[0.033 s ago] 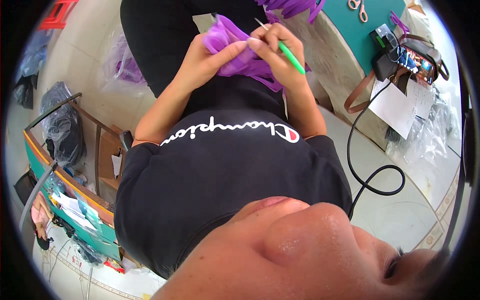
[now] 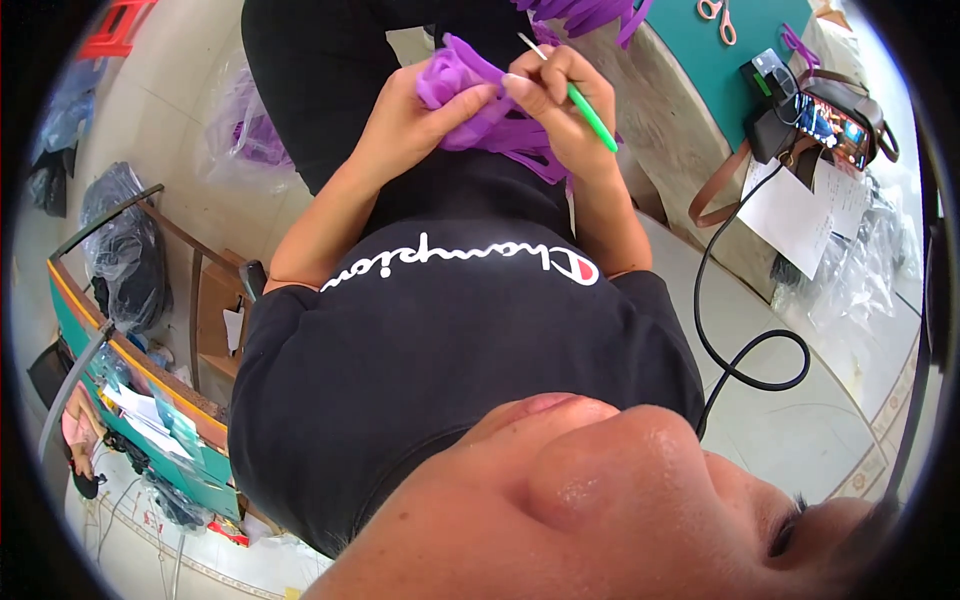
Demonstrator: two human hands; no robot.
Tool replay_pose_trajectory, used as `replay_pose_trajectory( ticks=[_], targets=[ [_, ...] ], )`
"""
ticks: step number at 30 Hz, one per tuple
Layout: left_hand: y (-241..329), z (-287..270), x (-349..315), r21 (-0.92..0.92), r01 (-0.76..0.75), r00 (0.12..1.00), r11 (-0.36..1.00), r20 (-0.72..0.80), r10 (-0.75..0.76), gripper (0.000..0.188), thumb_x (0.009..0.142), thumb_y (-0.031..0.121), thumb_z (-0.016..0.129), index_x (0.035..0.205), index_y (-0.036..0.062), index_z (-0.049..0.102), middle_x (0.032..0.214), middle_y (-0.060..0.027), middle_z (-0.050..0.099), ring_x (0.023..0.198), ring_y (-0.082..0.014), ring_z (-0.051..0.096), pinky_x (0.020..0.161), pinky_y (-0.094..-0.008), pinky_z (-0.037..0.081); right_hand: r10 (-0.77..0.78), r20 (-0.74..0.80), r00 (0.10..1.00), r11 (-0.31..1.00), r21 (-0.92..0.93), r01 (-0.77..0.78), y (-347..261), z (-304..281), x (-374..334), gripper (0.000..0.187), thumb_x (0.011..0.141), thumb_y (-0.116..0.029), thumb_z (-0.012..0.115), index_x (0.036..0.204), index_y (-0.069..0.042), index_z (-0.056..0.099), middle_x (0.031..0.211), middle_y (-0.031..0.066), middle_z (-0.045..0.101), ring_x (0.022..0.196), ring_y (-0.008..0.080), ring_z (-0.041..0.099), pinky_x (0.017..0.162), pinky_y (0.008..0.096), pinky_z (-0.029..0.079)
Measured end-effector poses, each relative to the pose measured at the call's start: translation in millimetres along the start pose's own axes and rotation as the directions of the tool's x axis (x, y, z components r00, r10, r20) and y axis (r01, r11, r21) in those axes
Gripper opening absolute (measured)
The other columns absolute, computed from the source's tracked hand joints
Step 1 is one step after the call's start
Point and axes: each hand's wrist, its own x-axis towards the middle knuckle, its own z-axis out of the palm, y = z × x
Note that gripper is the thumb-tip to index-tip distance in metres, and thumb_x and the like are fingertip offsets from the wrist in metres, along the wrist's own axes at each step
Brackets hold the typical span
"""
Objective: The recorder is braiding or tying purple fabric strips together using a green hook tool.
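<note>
A bunched piece of sheer purple fabric [image 2: 455, 78] is gripped in my left hand [image 2: 405, 125], thumb pressed along its front. Beside it, my right hand [image 2: 572, 110] holds a slim green-handled tool [image 2: 592, 118] between its curled fingers. The tool's thin metal tip points up and to the left, apart from the bunch. My right thumb and forefinger also pinch a purple strip drawn out from the bunch. More purple strips [image 2: 525, 150] hang below both hands, over my lap. What kind of tip the tool has is too small to tell.
On the green-topped table [image 2: 690, 60] at upper right lie scissors [image 2: 722, 20], purple strips [image 2: 590, 12], a phone [image 2: 835, 130] and a bag [image 2: 775, 135]. A black cable [image 2: 700, 310] loops at my right. A clear bag of purple material [image 2: 250, 130] lies on the floor at left.
My right hand has shifted slightly right with the tool, and the purple strip between the hands is stretched a little more. The bunch in my left hand has turned slightly.
</note>
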Motion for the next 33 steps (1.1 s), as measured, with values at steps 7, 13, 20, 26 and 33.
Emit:
replay_pose_trajectory(
  ticks=[7,13,20,26,33],
  targets=[
    [-49,-23,24,-0.213,0.279,0.933,0.936,-0.170,-0.317,0.018,0.084,0.012,0.064,0.097,0.0003,0.062,0.087,-0.0064,0.066,0.080,-0.0149,0.063,0.074,-0.0288,0.050,-0.300,0.318,0.899,0.845,0.526,0.096,-8,-27,-1,0.026,0.078,-0.013,0.057,0.069,-0.018,0.033,0.065,0.0003,0.044,0.064,0.0168,0.036,0.061,0.0330,0.031],
    [-55,-26,30,-0.611,0.343,0.842,0.713,-0.137,-0.522,0.027,0.086,0.016,0.065,0.107,0.0006,0.059,0.102,-0.0108,0.064,0.094,-0.0209,0.062,0.088,-0.0357,0.049,-0.203,0.028,0.979,0.760,0.635,0.140,-13,-43,-3,0.025,0.082,-0.013,0.060,0.071,-0.017,0.038,0.069,-0.0022,0.045,0.071,0.0161,0.039,0.065,0.0310,0.031],
    [-69,-45,38,-0.800,0.072,0.793,0.595,-0.316,-0.520,0.020,0.089,0.018,0.061,0.104,0.0036,0.059,0.103,-0.0092,0.064,0.098,-0.0235,0.060,0.091,-0.0382,0.047,-0.294,-0.283,0.913,0.381,0.841,0.383,-65,-114,-18,0.018,0.075,0.000,0.063,0.068,-0.010,0.051,0.070,-0.0024,0.048,0.069,0.0105,0.041,0.059,0.0241,0.035],
    [-66,-41,34,-0.797,0.050,0.752,0.602,-0.367,-0.548,0.022,0.089,0.021,0.061,0.104,0.0043,0.059,0.103,-0.0101,0.064,0.098,-0.0236,0.060,0.092,-0.0386,0.046,-0.289,-0.468,0.835,0.019,0.870,0.493,-91,-136,-26,0.016,0.074,0.004,0.056,0.065,-0.008,0.049,0.071,-0.0018,0.049,0.065,0.0105,0.043,0.050,0.0218,0.037],
    [-27,-19,19,-0.734,0.375,0.866,0.566,0.060,-0.496,0.032,0.086,0.025,0.067,0.109,0.0033,0.058,0.106,-0.0109,0.063,0.105,-0.0226,0.059,0.094,-0.0379,0.046,-0.261,-0.229,0.938,0.958,0.061,0.281,-46,-72,-13,0.041,0.093,-0.039,0.052,0.073,-0.003,0.052,0.071,0.0084,0.048,0.063,0.0141,0.043,0.052,0.0268,0.033]
  ],
)
